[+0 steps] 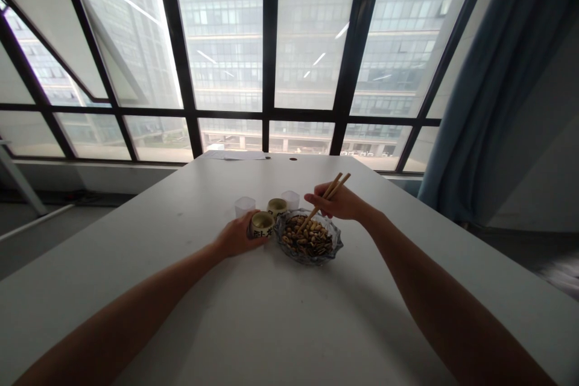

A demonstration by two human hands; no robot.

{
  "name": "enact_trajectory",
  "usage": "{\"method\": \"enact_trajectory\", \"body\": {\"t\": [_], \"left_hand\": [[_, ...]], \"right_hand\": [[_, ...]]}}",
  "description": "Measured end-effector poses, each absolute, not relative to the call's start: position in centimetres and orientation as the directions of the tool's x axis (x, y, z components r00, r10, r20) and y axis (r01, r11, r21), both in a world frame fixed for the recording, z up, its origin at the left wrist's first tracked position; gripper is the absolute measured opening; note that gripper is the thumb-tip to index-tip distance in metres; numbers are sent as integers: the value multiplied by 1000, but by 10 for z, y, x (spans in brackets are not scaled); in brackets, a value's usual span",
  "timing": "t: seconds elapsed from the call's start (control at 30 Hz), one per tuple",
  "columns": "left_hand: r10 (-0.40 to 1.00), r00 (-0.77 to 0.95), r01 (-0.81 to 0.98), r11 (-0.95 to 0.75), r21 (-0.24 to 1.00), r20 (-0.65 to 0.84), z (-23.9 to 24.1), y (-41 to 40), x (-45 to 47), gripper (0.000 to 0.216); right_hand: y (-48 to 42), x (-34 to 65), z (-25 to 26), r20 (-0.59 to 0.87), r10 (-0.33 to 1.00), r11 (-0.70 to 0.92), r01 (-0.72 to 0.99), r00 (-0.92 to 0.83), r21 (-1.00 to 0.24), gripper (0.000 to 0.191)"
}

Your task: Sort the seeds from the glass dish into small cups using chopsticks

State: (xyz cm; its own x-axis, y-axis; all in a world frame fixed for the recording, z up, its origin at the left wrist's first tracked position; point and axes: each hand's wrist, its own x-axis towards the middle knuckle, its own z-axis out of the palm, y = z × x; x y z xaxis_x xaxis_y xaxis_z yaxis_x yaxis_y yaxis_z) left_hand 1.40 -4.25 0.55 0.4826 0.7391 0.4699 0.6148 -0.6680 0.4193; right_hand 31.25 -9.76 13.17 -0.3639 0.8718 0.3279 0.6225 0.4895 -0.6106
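Observation:
My left hand (237,235) is wrapped round a small ceramic cup (262,224) with dark characters on its side. Between the fingers of my right hand (337,200) is a pair of wooden chopsticks (323,197), slanting down to the left. Their tips reach into a scalloped glass bowl (337,245) holding nuts and seeds (307,238); whether they grip a piece is too small to tell. The bowl stands just right of the held cup. A second, similar cup (277,205) sits behind, partly hidden by the first cup and the bowl.
Two clear plastic cups (245,205) stand behind the ceramic ones. Sheets of paper (235,155) lie at the far edge of the white table (203,313), near two dark round spots. Beyond are large windows (217,42), with a blue curtain (479,96) at right.

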Motion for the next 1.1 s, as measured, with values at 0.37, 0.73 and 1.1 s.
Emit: {"method": "enact_trajectory", "body": {"t": [0.37, 0.73, 1.1], "left_hand": [[756, 477, 621, -651, 437, 449, 7, -43, 15, 72], [748, 473, 612, -659, 436, 466, 5, -43, 16, 72], [748, 472, 615, -658, 434, 467, 4, -41, 15, 73]], "right_hand": [[-96, 313, 131, 256, 860, 498, 618, -441, -608, 53], [-99, 316, 133, 290, 871, 490, 650, -397, -581, 55], [-96, 318, 132, 273, 869, 494, 684, -412, -537, 54]]}}
